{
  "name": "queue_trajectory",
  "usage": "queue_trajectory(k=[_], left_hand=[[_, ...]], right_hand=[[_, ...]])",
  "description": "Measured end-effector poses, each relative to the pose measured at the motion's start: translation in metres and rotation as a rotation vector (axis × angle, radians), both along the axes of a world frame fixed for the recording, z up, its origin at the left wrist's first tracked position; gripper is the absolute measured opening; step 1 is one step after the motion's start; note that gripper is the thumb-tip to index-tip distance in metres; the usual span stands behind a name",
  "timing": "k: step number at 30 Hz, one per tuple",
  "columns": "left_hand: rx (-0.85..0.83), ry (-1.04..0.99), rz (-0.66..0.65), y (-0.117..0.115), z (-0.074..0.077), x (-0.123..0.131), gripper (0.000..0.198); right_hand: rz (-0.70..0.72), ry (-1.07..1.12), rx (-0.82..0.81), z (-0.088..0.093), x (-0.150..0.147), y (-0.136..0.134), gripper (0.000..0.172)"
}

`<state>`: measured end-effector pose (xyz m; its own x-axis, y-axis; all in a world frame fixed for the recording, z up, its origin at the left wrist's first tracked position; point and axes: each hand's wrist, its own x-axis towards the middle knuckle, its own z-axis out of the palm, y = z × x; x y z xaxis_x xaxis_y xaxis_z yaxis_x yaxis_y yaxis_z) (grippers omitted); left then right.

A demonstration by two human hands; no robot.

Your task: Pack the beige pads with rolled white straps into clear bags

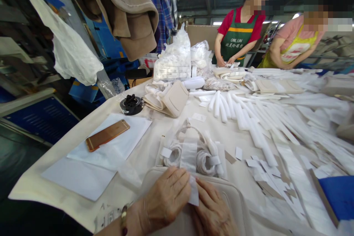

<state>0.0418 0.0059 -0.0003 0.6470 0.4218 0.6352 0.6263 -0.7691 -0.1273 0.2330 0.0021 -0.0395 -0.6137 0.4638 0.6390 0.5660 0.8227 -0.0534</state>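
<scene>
A beige bag (235, 195) lies before me, its near part under my hands. My left hand (167, 195), with a bracelet at the wrist, has its fingers bent together at the bag's upper edge. Facing it, my right hand (214, 208) lies close by with its fingers curled in. A small white strip (194, 191) is pinched between the two hands; the fingertips are partly hidden. Just beyond the bag, two coiled straps (206, 163) bound with white bands flank a piece of white wrapping (188, 151), with a looped handle (190, 127) behind.
On the left, a phone (107, 135) rests on white sheets (80, 177). A black tape roll (131, 105) sits near another beige bag (174, 99). White foam strips (254, 129) and paper pieces (265, 177) cover the right. Two people work across the table.
</scene>
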Motion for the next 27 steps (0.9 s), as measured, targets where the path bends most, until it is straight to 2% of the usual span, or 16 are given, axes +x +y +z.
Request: queue_trajectory(k=[3,9,14,18,21,27], left_hand=[[-0.003,0.052,-0.009,-0.009,-0.004,0.0,0.039],[-0.005,0.057,-0.001,-0.013,-0.007,-0.004,0.04],[-0.008,0.092,-0.033,-0.015,-0.011,-0.004,0.037],[-0.052,0.167,-0.08,-0.015,-0.012,-0.004,0.031],[-0.077,0.145,-0.09,-0.017,-0.012,-0.004,0.028],[-0.136,0.146,-0.053,-0.027,-0.015,-0.006,0.035]], right_hand=[[0.001,0.031,-0.015,-0.001,0.001,-0.001,0.036],[-0.028,0.009,-0.001,-0.002,0.004,-0.004,0.041],[-0.092,0.143,-0.112,-0.002,0.004,-0.012,0.037],[-0.059,0.156,-0.148,0.002,0.0,-0.014,0.033],[-0.041,0.145,-0.13,0.004,0.0,-0.012,0.029],[-0.014,0.125,-0.116,0.007,0.001,-0.011,0.026]])
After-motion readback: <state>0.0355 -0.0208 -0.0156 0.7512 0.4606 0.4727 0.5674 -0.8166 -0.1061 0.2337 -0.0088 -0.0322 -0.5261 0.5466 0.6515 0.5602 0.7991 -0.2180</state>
